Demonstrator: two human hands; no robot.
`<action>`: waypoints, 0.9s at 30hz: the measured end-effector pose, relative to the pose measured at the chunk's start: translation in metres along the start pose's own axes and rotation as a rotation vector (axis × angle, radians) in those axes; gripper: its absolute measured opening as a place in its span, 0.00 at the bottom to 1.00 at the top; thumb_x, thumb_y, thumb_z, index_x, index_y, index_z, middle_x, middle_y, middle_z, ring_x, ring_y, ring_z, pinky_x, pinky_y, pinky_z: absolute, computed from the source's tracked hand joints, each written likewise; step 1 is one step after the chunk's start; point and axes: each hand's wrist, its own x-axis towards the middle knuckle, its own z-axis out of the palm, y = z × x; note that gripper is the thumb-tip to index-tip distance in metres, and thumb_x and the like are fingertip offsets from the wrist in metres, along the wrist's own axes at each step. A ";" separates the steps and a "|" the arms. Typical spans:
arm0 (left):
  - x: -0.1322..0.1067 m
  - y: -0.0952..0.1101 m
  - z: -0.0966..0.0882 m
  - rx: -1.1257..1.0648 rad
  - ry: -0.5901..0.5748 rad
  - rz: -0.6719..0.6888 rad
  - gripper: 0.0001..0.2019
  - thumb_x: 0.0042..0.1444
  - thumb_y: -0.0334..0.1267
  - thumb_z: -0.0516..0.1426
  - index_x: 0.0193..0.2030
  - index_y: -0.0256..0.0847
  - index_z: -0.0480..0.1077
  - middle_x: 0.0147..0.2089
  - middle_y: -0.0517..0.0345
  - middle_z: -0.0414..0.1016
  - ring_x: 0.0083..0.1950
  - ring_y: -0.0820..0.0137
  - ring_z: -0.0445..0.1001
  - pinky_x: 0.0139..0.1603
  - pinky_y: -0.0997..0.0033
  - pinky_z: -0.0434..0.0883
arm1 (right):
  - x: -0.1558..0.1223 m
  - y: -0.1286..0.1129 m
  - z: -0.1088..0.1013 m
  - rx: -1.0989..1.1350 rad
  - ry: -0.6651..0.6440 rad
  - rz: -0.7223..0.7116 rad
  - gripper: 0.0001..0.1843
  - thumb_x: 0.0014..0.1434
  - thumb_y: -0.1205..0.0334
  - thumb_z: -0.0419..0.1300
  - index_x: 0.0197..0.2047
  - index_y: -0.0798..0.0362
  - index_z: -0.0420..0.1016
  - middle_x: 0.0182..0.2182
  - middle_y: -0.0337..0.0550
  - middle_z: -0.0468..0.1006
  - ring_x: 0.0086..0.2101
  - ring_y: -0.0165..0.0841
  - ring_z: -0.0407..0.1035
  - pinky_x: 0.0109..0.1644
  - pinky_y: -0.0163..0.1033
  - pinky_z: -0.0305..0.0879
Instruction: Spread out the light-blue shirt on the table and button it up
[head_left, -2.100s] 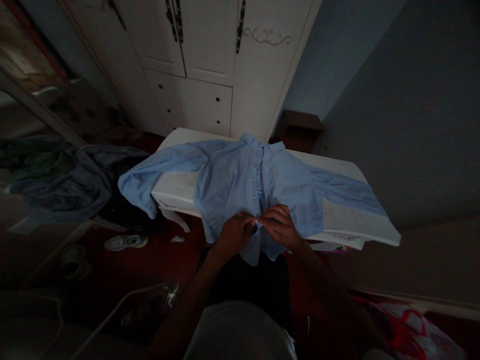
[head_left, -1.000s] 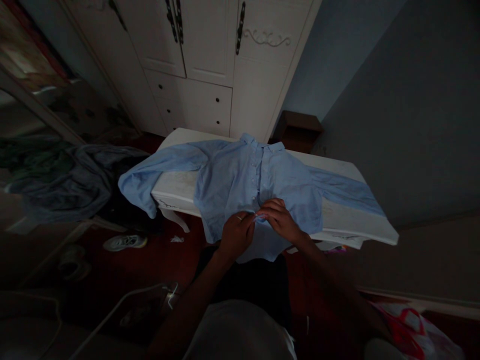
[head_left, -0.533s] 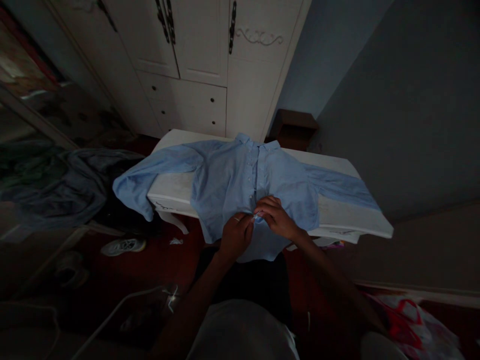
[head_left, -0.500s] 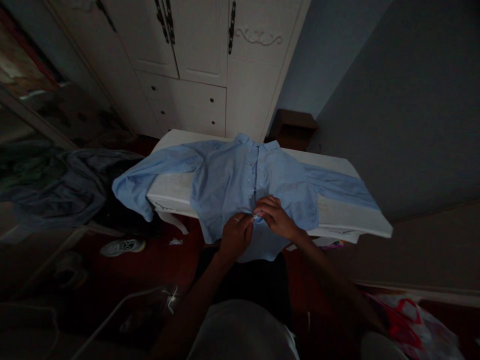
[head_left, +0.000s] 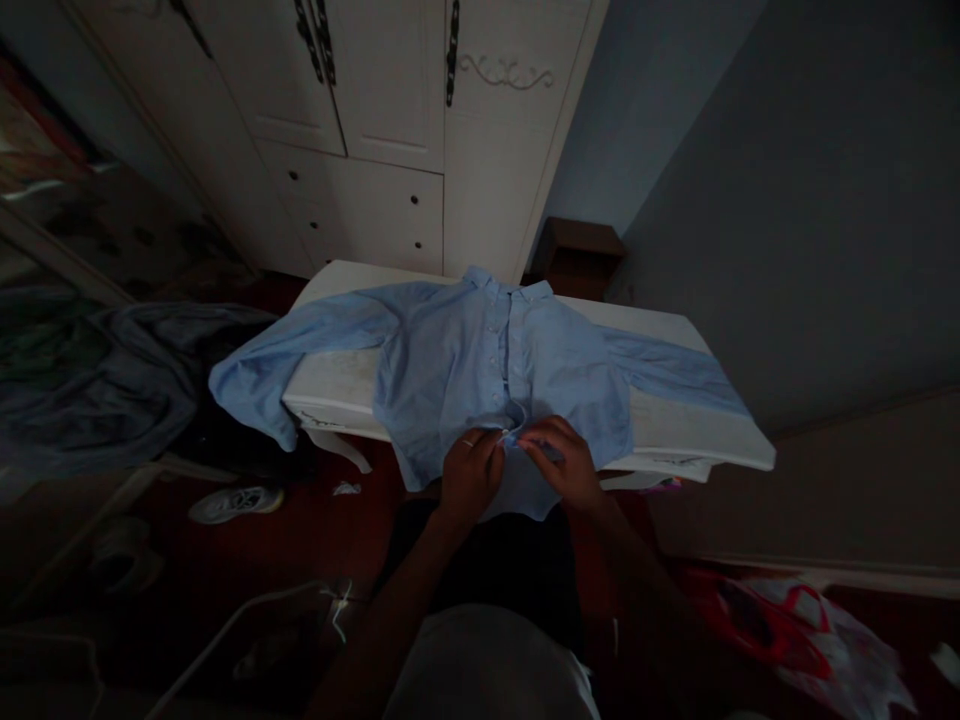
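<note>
A light blue button-up shirt (head_left: 435, 350) lies front up across a white table (head_left: 675, 435), collar at the far edge and sleeves spread to both sides. Its lower hem hangs over the near edge. My left hand (head_left: 472, 470) is closed, fingertips pinching the front placket low on the shirt; a ring shows on one finger. Close beside it, my right hand (head_left: 562, 460) pinches the placket's other edge, fingers bent. The fabric between them is bunched, and the button there is too small to make out. Above, the placket gapes slightly.
A white wardrobe (head_left: 390, 120) stands behind the table, with a small brown cabinet (head_left: 581, 250) to its right. Dark clothes (head_left: 135, 370) are heaped at the left. A shoe (head_left: 236, 503), a white cable (head_left: 240, 610) and a red-and-white bag (head_left: 817, 630) lie on the floor.
My right hand has shifted slightly down and right, its fingers less over the placket. The placket edge now bows up between my hands. The view has turned slightly.
</note>
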 end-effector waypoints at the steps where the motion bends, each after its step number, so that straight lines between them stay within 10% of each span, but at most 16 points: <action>1: 0.000 0.000 0.000 -0.007 -0.003 0.001 0.11 0.65 0.34 0.50 0.47 0.38 0.73 0.42 0.50 0.78 0.44 0.66 0.75 0.49 0.64 0.73 | -0.003 0.000 0.003 0.015 0.002 0.015 0.05 0.64 0.62 0.59 0.42 0.46 0.75 0.34 0.41 0.75 0.37 0.35 0.70 0.42 0.42 0.70; 8: 0.001 -0.006 0.001 0.010 -0.050 0.055 0.11 0.64 0.33 0.50 0.47 0.39 0.72 0.43 0.50 0.76 0.44 0.66 0.74 0.48 0.64 0.73 | 0.010 0.011 -0.001 -0.217 -0.084 -0.174 0.14 0.65 0.66 0.56 0.52 0.45 0.75 0.51 0.48 0.69 0.51 0.41 0.64 0.51 0.48 0.64; 14: 0.005 -0.006 0.000 -0.011 -0.075 0.052 0.11 0.65 0.32 0.49 0.48 0.38 0.71 0.42 0.51 0.75 0.44 0.66 0.74 0.48 0.64 0.72 | 0.041 0.018 -0.012 -0.232 -0.387 -0.262 0.10 0.66 0.68 0.54 0.44 0.49 0.76 0.39 0.42 0.76 0.42 0.36 0.65 0.47 0.43 0.57; 27: 0.006 -0.001 0.001 -0.298 -0.021 -0.176 0.11 0.65 0.34 0.48 0.42 0.39 0.72 0.40 0.54 0.76 0.43 0.68 0.74 0.47 0.68 0.69 | 0.041 0.023 -0.006 -0.134 -0.494 -0.180 0.09 0.67 0.60 0.55 0.48 0.51 0.72 0.40 0.43 0.76 0.44 0.36 0.66 0.51 0.43 0.56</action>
